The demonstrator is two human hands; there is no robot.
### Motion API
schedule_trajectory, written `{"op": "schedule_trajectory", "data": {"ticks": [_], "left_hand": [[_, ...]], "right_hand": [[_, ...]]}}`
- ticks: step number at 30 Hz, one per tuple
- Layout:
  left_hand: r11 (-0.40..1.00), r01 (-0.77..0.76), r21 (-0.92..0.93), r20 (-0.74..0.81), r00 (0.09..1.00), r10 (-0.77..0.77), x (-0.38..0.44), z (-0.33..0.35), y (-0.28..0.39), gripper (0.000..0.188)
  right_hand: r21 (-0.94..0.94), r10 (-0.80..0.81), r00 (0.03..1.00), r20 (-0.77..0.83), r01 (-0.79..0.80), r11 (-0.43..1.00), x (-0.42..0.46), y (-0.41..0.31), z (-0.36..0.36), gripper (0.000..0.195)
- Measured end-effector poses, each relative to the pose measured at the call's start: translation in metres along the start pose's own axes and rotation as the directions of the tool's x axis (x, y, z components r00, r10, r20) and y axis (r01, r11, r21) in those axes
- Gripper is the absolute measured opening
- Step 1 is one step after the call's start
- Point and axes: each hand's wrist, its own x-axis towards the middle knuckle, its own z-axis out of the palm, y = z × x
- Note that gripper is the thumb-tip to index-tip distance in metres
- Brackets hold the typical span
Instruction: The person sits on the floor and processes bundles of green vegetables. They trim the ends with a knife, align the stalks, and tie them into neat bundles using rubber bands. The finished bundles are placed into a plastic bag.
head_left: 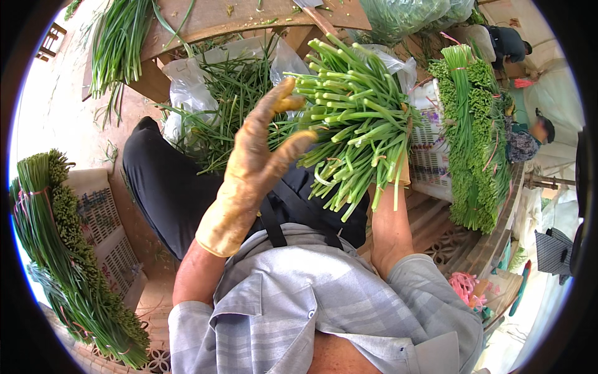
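Observation:
My left hand [254,161], in a stained yellow rubber glove, is raised with thumb and fingers apart, close to the left side of a large bunch of cut green stalks [357,117]. I cannot tell whether its fingertips touch them. Pale cut ends of the stalks fan up and toward me. Behind them, my right hand [405,173] supports the bunch; only a bit of its glove shows by the wrist, and its fingers are hidden. Below the bunch and my left hand lies a clear plastic bag [189,86] with loose green leaves [233,105] in it.
Ahead is a wooden table [261,21] with a wooden-handled knife [320,21] and long green leaves [119,44]. Tied flowering chives [472,140] top a white crate [427,135] at right; more tied chives [70,262] lie against crates [110,229] at left. Two people [509,44] are at far right.

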Motion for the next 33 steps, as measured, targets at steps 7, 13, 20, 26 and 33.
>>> {"op": "schedule_trajectory", "data": {"ticks": [7, 13, 20, 26, 33], "left_hand": [[0.878, -0.156, 0.452, -0.011, 0.983, 0.181, 0.015, 0.023, -0.011, 0.107], [0.96, 0.085, -0.268, -0.081, 0.991, -0.11, 0.008, 0.033, -0.019, 0.081], [0.79, 0.165, -0.591, -0.216, 0.911, -0.352, 0.01, -0.018, -0.014, 0.05], [0.98, 0.129, -0.153, 0.01, 0.992, -0.129, -0.011, -0.044, 0.031, 0.017], [0.484, -0.33, 0.811, 0.307, 0.943, 0.129, -0.011, 0.021, -0.003, 0.037]], "right_hand": [[-0.02, -0.073, 0.997, -0.021, 0.072, 0.997, 0.012, -0.007, -0.021, 0.065], [0.0, -0.043, 0.999, -0.019, 0.043, 0.999, 0.009, -0.003, -0.013, 0.066], [0.011, -0.06, 0.984, -0.169, 0.063, 0.998, -0.011, 0.004, 0.014, 0.065], [0.032, -0.037, 0.991, -0.13, 0.042, 0.999, -0.015, 0.004, 0.014, 0.065], [0.008, -0.063, 0.993, -0.099, 0.064, 0.998, -0.013, 0.01, 0.029, 0.065]]}}
